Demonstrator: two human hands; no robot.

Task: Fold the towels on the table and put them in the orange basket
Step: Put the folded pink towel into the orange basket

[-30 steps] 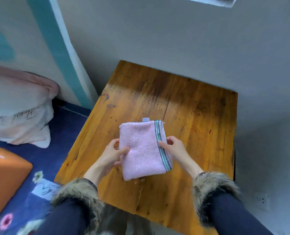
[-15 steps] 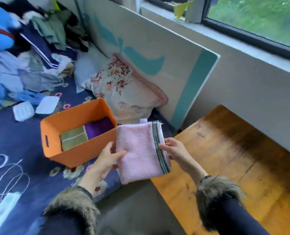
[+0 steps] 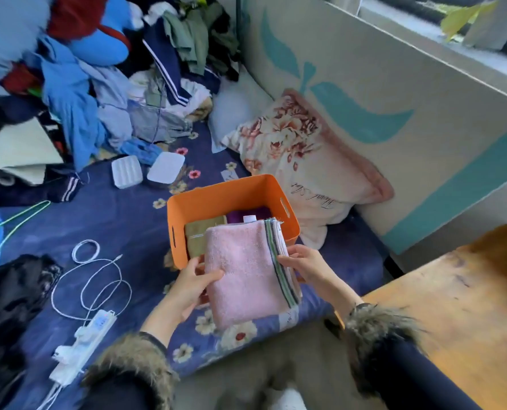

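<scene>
Hanging over the near edge of the orange basket [image 3: 228, 192], the folded pink towel [image 3: 246, 270] is pinched by the left hand [image 3: 191, 287] at 9 o'clock and the right hand [image 3: 304, 263] at 3 o'clock, fingers clamped on it, with a green towel [image 3: 199, 235] and a purple towel [image 3: 246, 213] inside the basket

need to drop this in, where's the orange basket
In the head view, the orange basket sits on the blue floral bedding, left of the floral pillow, just beyond the pink towel.

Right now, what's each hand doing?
Left hand: grips the folded pink towel by its left edge.
Right hand: pinches the towel's striped right edge.
</scene>
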